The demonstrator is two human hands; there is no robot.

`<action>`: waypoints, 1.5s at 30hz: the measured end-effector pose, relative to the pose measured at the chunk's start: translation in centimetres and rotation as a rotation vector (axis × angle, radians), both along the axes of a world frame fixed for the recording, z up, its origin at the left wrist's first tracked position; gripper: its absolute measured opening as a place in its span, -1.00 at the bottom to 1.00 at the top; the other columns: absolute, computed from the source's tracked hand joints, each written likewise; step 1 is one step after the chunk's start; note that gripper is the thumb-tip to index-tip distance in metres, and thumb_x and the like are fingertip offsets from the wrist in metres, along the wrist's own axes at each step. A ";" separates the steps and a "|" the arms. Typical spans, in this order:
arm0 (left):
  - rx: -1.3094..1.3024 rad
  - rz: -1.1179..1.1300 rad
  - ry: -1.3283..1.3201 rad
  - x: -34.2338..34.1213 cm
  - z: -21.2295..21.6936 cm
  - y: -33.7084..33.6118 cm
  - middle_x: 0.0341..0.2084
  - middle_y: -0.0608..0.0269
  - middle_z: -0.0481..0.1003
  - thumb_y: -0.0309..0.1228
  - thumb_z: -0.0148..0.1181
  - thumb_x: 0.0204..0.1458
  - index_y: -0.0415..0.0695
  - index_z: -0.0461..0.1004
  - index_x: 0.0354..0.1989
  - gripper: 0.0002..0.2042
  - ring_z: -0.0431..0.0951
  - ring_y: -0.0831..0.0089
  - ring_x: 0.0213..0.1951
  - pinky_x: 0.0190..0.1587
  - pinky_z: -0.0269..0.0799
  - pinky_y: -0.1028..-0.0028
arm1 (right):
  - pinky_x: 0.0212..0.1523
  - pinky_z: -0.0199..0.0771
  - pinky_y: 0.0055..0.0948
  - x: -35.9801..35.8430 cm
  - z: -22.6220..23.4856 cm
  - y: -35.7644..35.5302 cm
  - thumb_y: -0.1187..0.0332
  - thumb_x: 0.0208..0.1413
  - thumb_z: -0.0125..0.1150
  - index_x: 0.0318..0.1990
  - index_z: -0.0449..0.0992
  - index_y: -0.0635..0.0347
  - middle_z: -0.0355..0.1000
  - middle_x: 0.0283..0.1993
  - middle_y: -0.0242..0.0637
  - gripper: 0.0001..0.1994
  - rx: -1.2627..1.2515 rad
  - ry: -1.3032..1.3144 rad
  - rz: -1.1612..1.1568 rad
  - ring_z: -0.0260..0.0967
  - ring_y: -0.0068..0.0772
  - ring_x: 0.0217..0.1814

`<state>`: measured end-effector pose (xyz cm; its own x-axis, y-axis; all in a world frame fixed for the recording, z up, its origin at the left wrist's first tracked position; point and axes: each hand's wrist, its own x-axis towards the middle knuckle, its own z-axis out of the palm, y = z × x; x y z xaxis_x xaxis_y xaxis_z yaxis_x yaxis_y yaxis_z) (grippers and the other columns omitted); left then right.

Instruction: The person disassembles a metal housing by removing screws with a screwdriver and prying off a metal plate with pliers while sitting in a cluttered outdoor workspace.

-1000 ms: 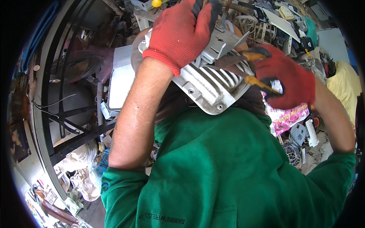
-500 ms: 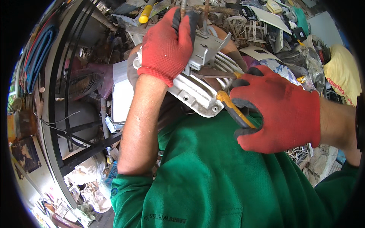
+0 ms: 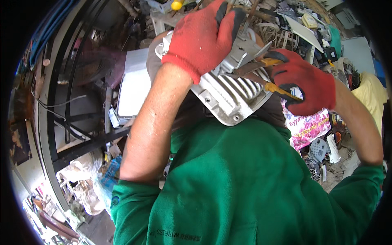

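A silver finned metal housing (image 3: 228, 96) lies across my lap with a grey metal bracket (image 3: 241, 53) on top of it. My left hand (image 3: 202, 43), in a red glove with dark fingertips, pinches a threaded rod that rises from the bracket; the fingers hide most of it. A second thin rod (image 3: 252, 17) stands beside those fingers. In my right hand (image 3: 306, 83), gloved alike, is a pair of pliers (image 3: 274, 86) with yellow-and-black handles, spread apart. Their rusty jaws are at the bracket's near edge, over the fins; whether they grip it I cannot tell.
A black metal frame (image 3: 61, 90) stands at the left, with a white flat panel (image 3: 134, 96) beside the housing. Scrap and plastic parts fill the far right, among them a pale board (image 3: 302, 32). A yellow bag (image 3: 369, 98) and a pink printed bag (image 3: 308, 126) lie at the right.
My right hand has moved up and away with the pliers, turning them so their jaws come at the bracket from the right. In the picture, my left hand and the housing sit farther right.
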<state>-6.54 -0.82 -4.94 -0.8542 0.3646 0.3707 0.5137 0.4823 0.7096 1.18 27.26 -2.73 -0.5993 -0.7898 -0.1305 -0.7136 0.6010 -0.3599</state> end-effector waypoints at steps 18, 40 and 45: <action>0.142 -0.049 0.138 -0.7 -0.7 0.0 -0.32 -0.17 0.61 -0.41 0.02 0.31 -0.21 0.53 0.03 -0.76 0.61 -0.17 -0.21 -0.16 0.49 0.11 | 0.39 0.29 0.04 -0.8 3.1 -2.4 0.20 -0.19 0.47 0.11 0.52 0.25 0.42 0.08 -0.02 -0.37 0.154 -0.009 0.114 0.24 0.21 0.39; 0.176 -0.098 0.005 0.0 0.3 0.4 -0.41 -0.13 0.58 -0.41 0.02 0.30 -0.19 0.52 0.01 -0.78 0.61 -0.10 -0.29 -0.23 0.48 0.15 | 0.30 0.34 -0.11 5.0 4.4 -5.6 0.09 -0.14 0.45 0.20 0.44 0.36 0.43 0.14 0.05 -0.25 -0.069 -0.311 -0.282 0.37 0.09 0.21; 0.170 -0.074 0.126 -0.4 -0.8 0.3 -0.40 -0.16 0.60 -0.40 0.03 0.29 -0.18 0.50 0.06 -0.75 0.62 -0.17 -0.25 -0.18 0.50 0.10 | 0.43 0.20 0.05 5.7 4.4 -4.0 0.17 -0.27 0.62 0.29 0.36 0.25 0.29 0.32 0.13 -0.11 0.014 -0.331 -0.315 0.15 0.26 0.45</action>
